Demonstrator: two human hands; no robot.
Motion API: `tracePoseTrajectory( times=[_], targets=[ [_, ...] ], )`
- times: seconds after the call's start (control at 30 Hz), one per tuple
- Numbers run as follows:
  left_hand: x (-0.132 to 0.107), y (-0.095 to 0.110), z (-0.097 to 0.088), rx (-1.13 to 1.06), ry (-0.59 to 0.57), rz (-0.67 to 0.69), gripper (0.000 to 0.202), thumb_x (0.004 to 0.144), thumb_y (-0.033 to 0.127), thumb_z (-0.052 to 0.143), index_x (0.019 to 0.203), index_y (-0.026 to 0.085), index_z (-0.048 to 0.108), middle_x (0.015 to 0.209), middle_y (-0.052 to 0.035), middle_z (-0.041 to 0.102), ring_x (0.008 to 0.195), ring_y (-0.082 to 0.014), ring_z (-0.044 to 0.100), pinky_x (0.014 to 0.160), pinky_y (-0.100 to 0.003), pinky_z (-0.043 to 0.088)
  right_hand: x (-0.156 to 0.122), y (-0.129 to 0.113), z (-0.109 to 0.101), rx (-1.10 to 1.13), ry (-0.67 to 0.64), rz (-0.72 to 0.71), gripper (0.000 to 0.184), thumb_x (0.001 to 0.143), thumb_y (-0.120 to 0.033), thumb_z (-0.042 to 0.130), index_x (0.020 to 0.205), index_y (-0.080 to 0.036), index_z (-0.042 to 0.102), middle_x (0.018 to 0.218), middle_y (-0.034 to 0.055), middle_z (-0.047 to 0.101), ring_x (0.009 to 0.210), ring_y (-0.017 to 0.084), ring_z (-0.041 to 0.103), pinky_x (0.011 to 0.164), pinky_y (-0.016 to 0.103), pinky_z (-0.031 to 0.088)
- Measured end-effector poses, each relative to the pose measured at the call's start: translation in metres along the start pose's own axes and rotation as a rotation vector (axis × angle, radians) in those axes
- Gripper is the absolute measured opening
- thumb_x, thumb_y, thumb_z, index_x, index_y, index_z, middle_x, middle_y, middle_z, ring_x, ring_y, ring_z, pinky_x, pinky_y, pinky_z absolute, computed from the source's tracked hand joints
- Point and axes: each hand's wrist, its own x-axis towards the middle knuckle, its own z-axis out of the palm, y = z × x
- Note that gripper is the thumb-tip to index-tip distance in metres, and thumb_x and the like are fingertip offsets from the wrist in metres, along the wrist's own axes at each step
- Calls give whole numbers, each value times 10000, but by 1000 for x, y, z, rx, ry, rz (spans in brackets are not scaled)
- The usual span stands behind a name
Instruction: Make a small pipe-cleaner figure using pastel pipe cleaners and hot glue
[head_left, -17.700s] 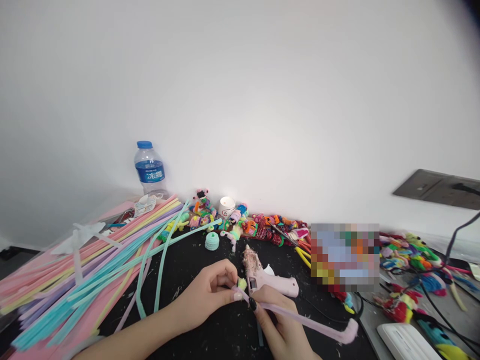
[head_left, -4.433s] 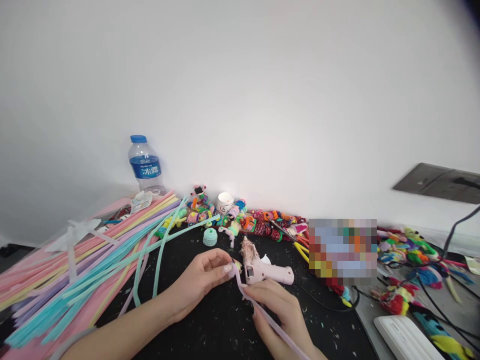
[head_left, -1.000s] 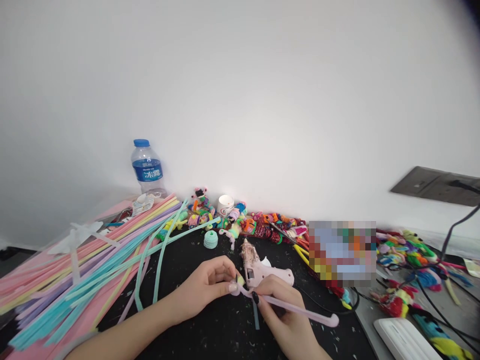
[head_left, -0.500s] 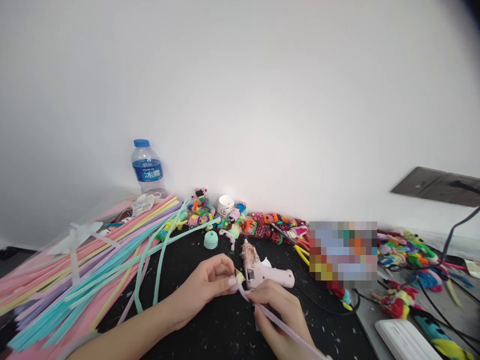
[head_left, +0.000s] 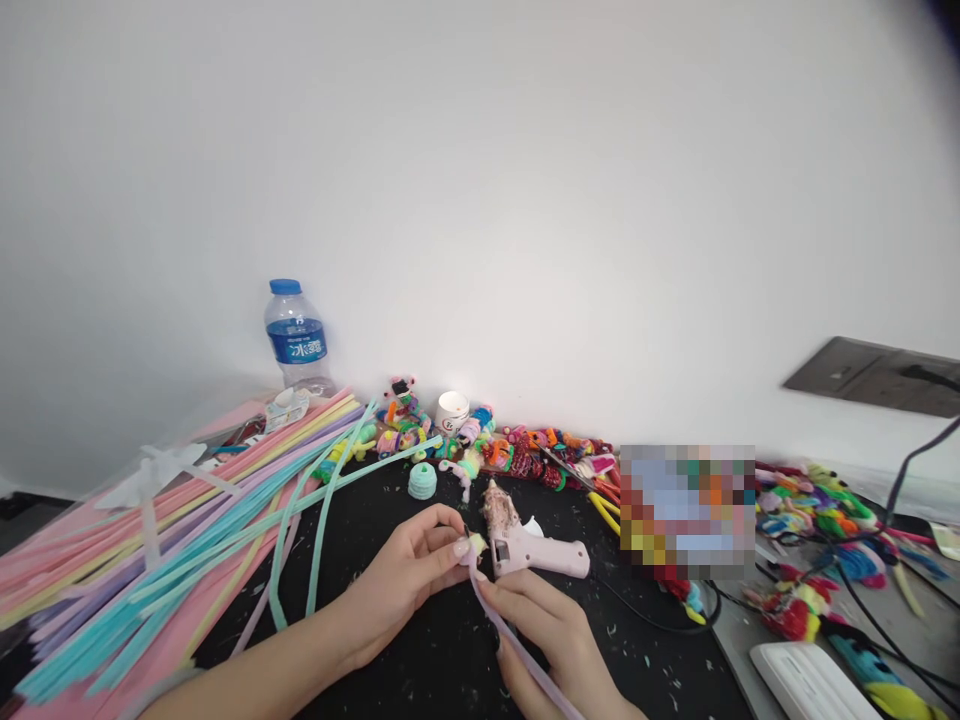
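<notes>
My left hand (head_left: 420, 565) pinches a small pale yellow piece (head_left: 477, 543) between thumb and fingers, much of it hidden. From it runs a light purple pipe cleaner (head_left: 517, 650), which passes down to the right through the fingers of my right hand (head_left: 555, 630). My right thumb and forefinger are closed on this strand. Just beyond my hands lies a pale pink glue gun (head_left: 544, 553), its nozzle crusted brown and pointing away. A coiled mint-green pipe cleaner (head_left: 422, 481) sits on the black mat farther back.
Bundled pastel pipe cleaners (head_left: 210, 530) spread over the left side. A water bottle (head_left: 296, 340) and a paper cup (head_left: 452, 411) stand by the wall. Colourful fuzzy figures (head_left: 517, 450) line the back. To the right are a black cable (head_left: 660, 622) and a white box-shaped device (head_left: 814, 682).
The strand's free end has swung inward and now hangs more steeply. My right hand has shifted slightly beneath my left fingers, and the yellow piece shows a little more.
</notes>
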Motion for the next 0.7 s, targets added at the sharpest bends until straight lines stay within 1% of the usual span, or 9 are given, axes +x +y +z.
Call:
tracePoseTrajectory(
  times=[0.27,0.37,0.5,0.6,0.7],
  targets=[
    [-1,-2,0,2,64,18,167,771,279,653,845,193,531,758,29,582,749,-107,523,764,-256,431,-2,3,4,-27,-139,56,554,739,-79,475,1283,-184,488,981,98,598,828,193,588,741,277,503],
    [-1,-2,1,6,87,17,178,763,288,660,839,192,532,755,25,580,750,-112,522,764,-259,430,-3,4,6,-76,-183,65,590,726,-91,488,1309,-182,460,1000,100,592,844,203,586,745,286,505],
    [-1,-3,2,17,95,26,204,750,313,667,839,189,532,745,21,575,730,-117,528,735,-255,432,-3,5,7,-139,-225,64,579,736,-121,487,1313,-157,456,988,111,598,838,212,590,731,294,511],
    [-1,-3,2,22,78,29,208,749,320,666,843,192,532,747,23,579,730,-119,531,739,-260,433,-3,6,7,-150,-196,38,525,763,-123,470,1286,-151,489,929,108,617,777,200,599,684,284,516],
    [-2,-3,2,23,62,25,199,757,314,659,847,194,528,769,24,590,765,-125,540,787,-285,436,-3,7,4,-107,-56,20,413,817,-137,480,1222,-164,551,837,86,635,700,180,598,635,264,508]
  ],
)
